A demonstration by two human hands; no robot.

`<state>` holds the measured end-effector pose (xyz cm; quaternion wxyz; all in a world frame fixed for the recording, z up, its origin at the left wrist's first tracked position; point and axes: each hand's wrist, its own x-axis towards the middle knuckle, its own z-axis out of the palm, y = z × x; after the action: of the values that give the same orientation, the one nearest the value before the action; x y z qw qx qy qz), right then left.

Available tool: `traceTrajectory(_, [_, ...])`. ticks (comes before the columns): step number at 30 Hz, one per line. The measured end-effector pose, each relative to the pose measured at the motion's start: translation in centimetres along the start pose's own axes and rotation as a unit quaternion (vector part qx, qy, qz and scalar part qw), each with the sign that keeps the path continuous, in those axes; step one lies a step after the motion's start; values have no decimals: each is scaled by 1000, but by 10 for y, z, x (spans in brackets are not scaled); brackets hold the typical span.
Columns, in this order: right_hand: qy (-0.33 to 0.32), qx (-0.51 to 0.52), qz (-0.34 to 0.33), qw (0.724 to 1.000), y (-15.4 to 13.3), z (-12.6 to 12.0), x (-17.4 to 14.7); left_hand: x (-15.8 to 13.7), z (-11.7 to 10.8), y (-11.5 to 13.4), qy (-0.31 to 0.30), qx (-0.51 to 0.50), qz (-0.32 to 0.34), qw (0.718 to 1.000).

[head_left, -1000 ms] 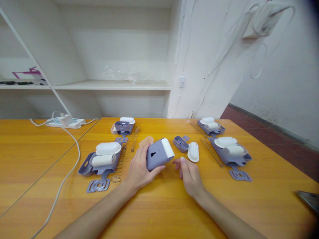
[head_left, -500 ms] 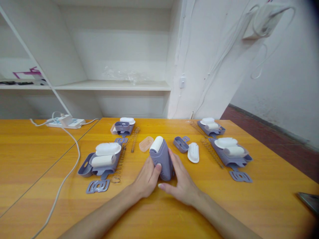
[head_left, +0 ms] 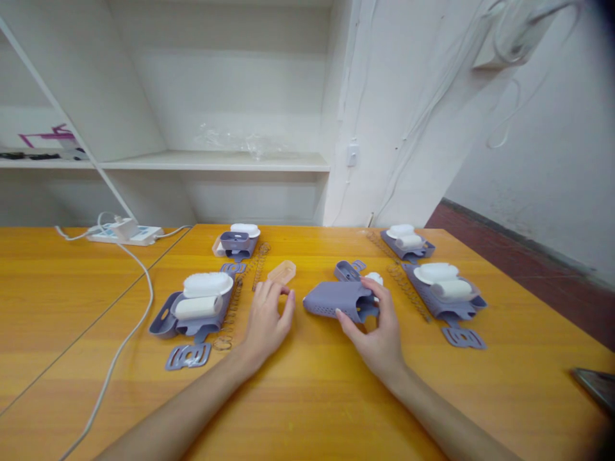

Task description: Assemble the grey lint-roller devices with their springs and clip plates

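My right hand (head_left: 377, 326) grips a purple-grey perforated plastic housing (head_left: 336, 299), which lies tilted on its side with its hollow end to the right. The white roller on that housing is out of sight. My left hand (head_left: 271, 317) holds nothing, fingers bent and thumb apart, just in front of a clear peach-tinted plastic cover (head_left: 283, 272). A coil spring (head_left: 258, 274) runs behind its fingertips. Beyond the housing sit a small purple-grey cup (head_left: 346, 271) and a white oval part (head_left: 374, 278), partly hidden by my right hand.
Sets of similar parts stand at the left (head_left: 199, 309), back left (head_left: 243, 240), right (head_left: 442, 291) and back right (head_left: 407, 242), with springs beside them. A power strip (head_left: 125, 233) and white cable (head_left: 120, 346) lie on the left. A dark flat device (head_left: 596, 387) rests at the right edge.
The housing has turned from upright to lying sideways, its roller end no longer visible. My left hand has let go and moved left toward the clear cover. My right hand keeps its grip.
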<state>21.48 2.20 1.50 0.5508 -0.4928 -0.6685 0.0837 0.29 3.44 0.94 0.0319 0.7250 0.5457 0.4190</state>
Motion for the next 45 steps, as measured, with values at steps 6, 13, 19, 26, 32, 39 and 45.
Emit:
traceTrajectory(6, [20, -26, -74, 997, -9, -2, -1, 4, 2, -7, 32, 103, -14, 994])
traceTrajectory(13, [-9, -55, -146, 988, -15, -8, -5, 1, 6, -6, 1, 132, -11, 991])
traceTrajectory(19, [-90, -71, -120, 986, -7, 13, -5, 2, 4, -5, 1, 131, -8, 991])
traceTrajectory(26, [9, -60, -133, 989, -1, 11, -5, 1, 7, -10, 14, 149, -17, 989])
traceTrajectory(32, [31, -44, -116, 992, 0, 8, -3, -2, 15, -21, -6, 197, -15, 980])
traceTrajectory(39, [19, 0, -55, 998, 2, 8, -4, -1, 10, -18, -25, 149, -16, 988])
traceTrajectory(45, [0, 34, -7, 999, 8, 10, -2, -1, 8, -14, 25, 57, 14, 998])
